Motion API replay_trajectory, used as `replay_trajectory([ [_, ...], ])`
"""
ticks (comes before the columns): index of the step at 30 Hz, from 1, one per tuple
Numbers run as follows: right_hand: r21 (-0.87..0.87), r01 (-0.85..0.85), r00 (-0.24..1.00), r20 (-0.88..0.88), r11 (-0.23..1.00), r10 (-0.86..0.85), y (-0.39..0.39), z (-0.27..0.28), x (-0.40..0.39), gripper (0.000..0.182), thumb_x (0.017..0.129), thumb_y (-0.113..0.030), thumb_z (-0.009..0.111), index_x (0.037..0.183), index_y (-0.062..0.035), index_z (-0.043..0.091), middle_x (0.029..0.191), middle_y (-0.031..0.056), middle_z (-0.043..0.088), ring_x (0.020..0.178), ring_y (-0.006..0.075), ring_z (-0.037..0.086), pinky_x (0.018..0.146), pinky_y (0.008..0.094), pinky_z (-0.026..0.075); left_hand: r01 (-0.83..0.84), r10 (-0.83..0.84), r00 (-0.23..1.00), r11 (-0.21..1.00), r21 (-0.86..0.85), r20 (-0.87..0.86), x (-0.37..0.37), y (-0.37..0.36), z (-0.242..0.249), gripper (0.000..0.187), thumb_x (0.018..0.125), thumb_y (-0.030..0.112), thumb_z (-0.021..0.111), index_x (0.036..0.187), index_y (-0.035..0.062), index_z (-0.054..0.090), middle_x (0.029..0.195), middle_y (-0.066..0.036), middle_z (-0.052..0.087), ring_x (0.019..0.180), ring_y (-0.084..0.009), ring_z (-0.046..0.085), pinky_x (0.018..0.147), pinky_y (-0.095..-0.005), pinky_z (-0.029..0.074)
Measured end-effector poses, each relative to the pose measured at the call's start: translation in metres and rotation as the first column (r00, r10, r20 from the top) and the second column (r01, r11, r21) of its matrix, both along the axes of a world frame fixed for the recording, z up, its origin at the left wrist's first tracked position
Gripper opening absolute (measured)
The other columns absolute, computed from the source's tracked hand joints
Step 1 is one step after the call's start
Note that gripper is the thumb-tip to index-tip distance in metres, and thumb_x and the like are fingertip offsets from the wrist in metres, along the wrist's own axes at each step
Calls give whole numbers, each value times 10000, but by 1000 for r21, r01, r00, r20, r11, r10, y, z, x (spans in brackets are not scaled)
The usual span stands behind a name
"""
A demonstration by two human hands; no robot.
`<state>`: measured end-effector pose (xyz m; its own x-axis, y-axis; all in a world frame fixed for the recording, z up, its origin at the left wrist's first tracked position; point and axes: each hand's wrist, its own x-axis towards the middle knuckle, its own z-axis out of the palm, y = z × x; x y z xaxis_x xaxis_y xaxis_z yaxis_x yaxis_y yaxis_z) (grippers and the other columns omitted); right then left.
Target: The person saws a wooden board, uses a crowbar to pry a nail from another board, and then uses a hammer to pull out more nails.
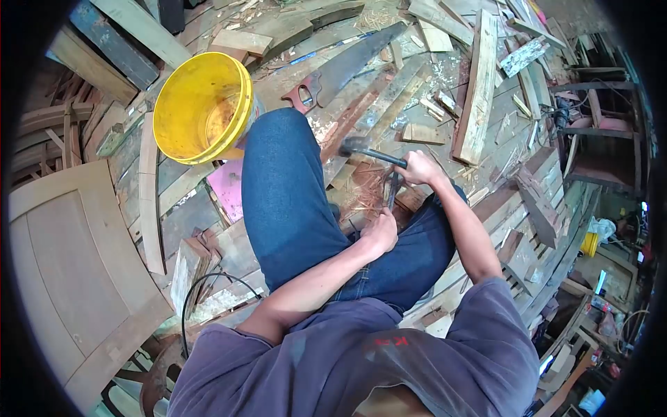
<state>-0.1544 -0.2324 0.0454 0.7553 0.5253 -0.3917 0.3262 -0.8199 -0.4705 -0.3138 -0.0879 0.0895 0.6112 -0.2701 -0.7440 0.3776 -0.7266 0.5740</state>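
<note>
My right hand (420,168) is closed round the handle of a hammer (379,154), whose dark head points to the left over the wood scraps. My left hand (381,233) is a fist resting near my lap, gripping a narrow dark metal tool (392,190) that stands up toward my right hand. The kind of this tool is hard to make out, and its lower end is hidden by my fingers. Wood shavings (368,186) lie between my knees, just beyond the left hand.
A yellow bucket (240,139) stands by my left knee. Ahead lies a handsaw (347,69) with a reddish handle. Wood offcuts (478,90) are strewn around. A wooden panel (83,257) is at the left, a black cable (186,306) near my left elbow, and a dark rack (601,132) at right.
</note>
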Motion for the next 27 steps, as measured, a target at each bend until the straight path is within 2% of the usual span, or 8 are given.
replay_trajectory([
  [1,-9,40,997,-61,999,-41,-2,5,2,325,796,-265,674,683,36,630,605,236,601,556,382,595,589,468,471,-6,6,1000,1000,-6,-5,-1,0,-1,503,870,67,440,1316,-154,365,1052,-332,648,1017,-442,648,892,-497,518],
  [4,-53,91,995,-42,994,-93,-5,19,14,336,799,-288,683,704,32,645,577,225,580,511,346,572,562,451,460,-25,25,1000,999,-27,-16,-1,-1,-4,502,872,75,434,1312,-157,364,1056,-339,643,1021,-445,645,891,-496,517],
  [9,237,177,984,-63,955,-167,-2,43,14,400,827,-310,681,637,21,563,470,61,408,452,132,405,459,356,347,-45,44,999,998,-33,-30,1,1,2,493,871,83,437,1296,-157,370,1069,-353,632,1034,-445,639,900,-495,512],
  [12,304,120,988,-126,945,-85,-2,41,8,369,828,-297,685,647,14,601,472,48,399,455,127,394,453,356,341,-21,21,1000,1000,-2,-3,0,-1,-2,362,897,77,459,1207,-103,413,1053,-305,658,1009,-410,663,864,-497,526],
  [14,389,-16,1000,-13,921,23,5,44,3,306,808,-267,677,672,6,659,533,159,561,514,228,597,532,380,465,-20,20,1000,1000,2,11,0,-1,-4,363,897,79,460,1208,-103,419,1045,-304,660,1009,-407,664,862,-496,527],
  [16,-80,23,997,71,997,-17,-18,-9,3,245,793,-236,674,724,-2,647,571,206,570,542,342,557,565,405,470,-28,28,1000,1000,3,11,-1,-2,-3,365,896,81,459,1209,-104,423,1040,-303,662,1008,-406,665,862,-497,527],
  [19,-130,-29,999,39,991,34,-15,8,8,261,798,-245,652,725,6,644,626,255,577,570,359,597,576,423,472,-26,26,1000,1000,-7,-5,2,0,-1,404,884,78,461,1233,-121,412,1046,-317,654,1016,-421,656,878,-498,521],
  [27,181,87,990,-122,980,-65,-6,44,8,292,763,-228,669,663,40,610,592,239,576,561,381,593,572,462,464,-14,13,1000,1000,-15,-19,2,0,-2,479,851,66,483,1269,-148,388,1064,-347,637,1030,-445,643,898,-490,516],
])
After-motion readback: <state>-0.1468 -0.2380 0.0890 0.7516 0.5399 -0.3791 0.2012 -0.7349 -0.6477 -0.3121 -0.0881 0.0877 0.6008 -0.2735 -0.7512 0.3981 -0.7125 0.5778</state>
